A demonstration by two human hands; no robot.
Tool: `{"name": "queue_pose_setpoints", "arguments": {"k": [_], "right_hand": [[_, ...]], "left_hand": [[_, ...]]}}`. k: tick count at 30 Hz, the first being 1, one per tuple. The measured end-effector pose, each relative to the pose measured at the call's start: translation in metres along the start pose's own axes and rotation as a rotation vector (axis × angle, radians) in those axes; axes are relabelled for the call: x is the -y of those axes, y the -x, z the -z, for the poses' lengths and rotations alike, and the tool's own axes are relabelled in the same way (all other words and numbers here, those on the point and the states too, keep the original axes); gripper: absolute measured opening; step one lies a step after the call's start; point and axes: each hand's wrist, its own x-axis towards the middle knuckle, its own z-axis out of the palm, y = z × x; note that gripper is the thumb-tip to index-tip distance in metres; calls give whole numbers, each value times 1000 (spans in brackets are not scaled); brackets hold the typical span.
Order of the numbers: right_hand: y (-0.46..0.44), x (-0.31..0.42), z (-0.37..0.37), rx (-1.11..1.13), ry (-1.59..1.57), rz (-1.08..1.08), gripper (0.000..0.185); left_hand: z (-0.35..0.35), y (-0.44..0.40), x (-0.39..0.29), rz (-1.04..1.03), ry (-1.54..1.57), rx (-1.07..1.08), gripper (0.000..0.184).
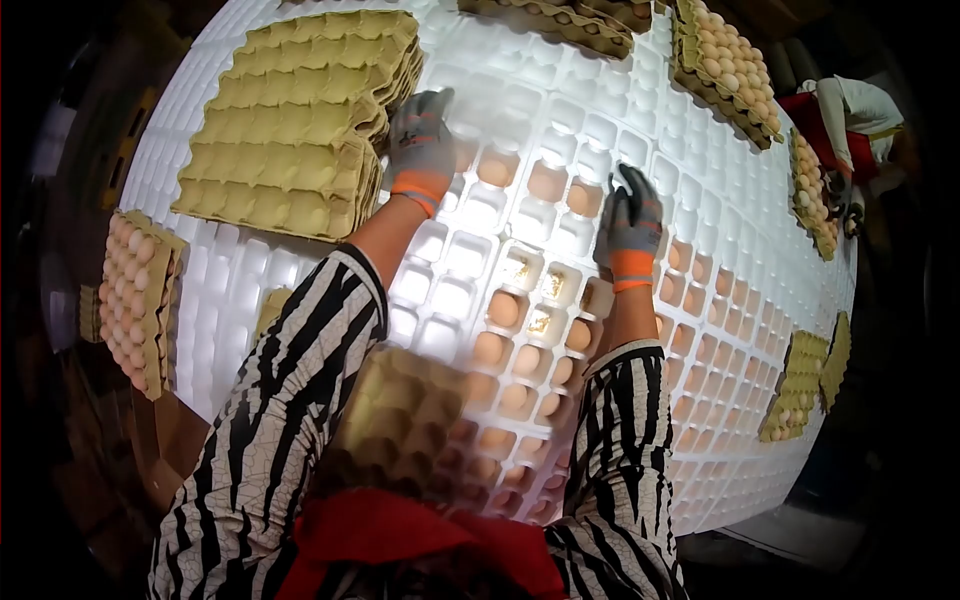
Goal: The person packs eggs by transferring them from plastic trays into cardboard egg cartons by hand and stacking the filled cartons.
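My left hand (422, 142), in a grey glove with an orange cuff, is beside the right edge of a stack of yellowish cardboard egg trays (290, 125). Its fingers point forward, and I see nothing held in them. Over the white moulded foam trays (467, 255) reaches my right hand (634, 222), gloved alike, its dark fingertips bent and apart. Just left of it, an egg (583, 198) sits in a square compartment. Closer to me, several brown eggs (503, 309) fill compartments, and a few hold golden-brown bits (540, 322).
Cardboard trays full of eggs stand at the left (130, 290) and far right (730, 65). Near my body is an egg tray (400, 420). More cardboard trays (560, 25) lie at the back. At the right edge a person's pale sleeve (860, 105) shows.
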Motion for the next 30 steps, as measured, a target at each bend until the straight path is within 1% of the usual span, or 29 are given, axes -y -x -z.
{"name": "queue_pose_setpoints", "arguments": {"k": [1,2,3,4,5,6,7,8,9,10,11,12,13,14,15,16,17,18,19,21,22,23,25,26,27,29,30], "right_hand": [[1,5,2,119,227,134,37],[7,12,6,148,206,112,39],[13,18,9,74,100,79,35],[16,31,12,27,-41,-2,34],[21,46,16,-14,-187,-91,33],[28,57,23,10,-194,-134,33],[36,70,29,37,-203,-172,33],[50,86,29,80,-241,-176,34],[65,102,33,123,-276,-179,35],[77,127,36,186,-276,-230,35],[93,148,36,233,-322,-285,35],[109,168,35,297,-384,-290,35],[123,188,32,358,-440,-294,35],[135,209,25,453,-480,-277,35],[148,231,18,544,-515,-257,36],[155,257,10,655,-514,-151,37],[160,282,1,767,-508,-40,38],[167,304,-12,801,-487,101,41],[171,319,-26,831,-464,244,44],[166,340,-60,880,-336,556,43],[164,348,-77,898,-272,712,43],[162,353,-92,886,-189,834,42],[163,357,-120,850,-21,1074,39],[163,360,-128,971,-58,1011,36],[161,359,-130,1024,-131,977,35],[153,362,-125,1016,-409,823,36],[158,366,-109,911,-473,605,34]], "left_hand": [[-4,3,0,12,-174,97,48],[-9,7,0,26,-269,166,48],[-9,13,5,-90,-208,64,46],[14,9,-18,9,-132,178,45],[27,10,-29,42,-73,229,45],[26,15,-24,-4,138,127,44],[39,29,-32,-42,383,118,42],[80,38,-50,44,589,330,40],[113,49,-54,-99,646,359,40],[156,61,-60,-113,666,408,39],[203,68,-57,-236,558,375,38],[243,80,-47,-107,580,414,37],[286,91,-30,-76,525,395,38],[314,107,-15,55,391,312,38],[338,129,10,207,321,222,34],[364,148,26,256,110,197,30],[384,175,45,381,93,174,28],[403,203,55,435,36,184,28],[413,231,60,546,95,174,27],[427,278,54,630,190,223,29],[431,298,59,457,-58,365,35],[433,312,52,311,-92,329,43],[427,334,54,233,-84,317,49],[425,334,51,219,-135,326,49],[422,331,47,206,-185,336,49],[413,327,48,211,-262,358,47],[407,323,53,223,-285,373,44]]}}
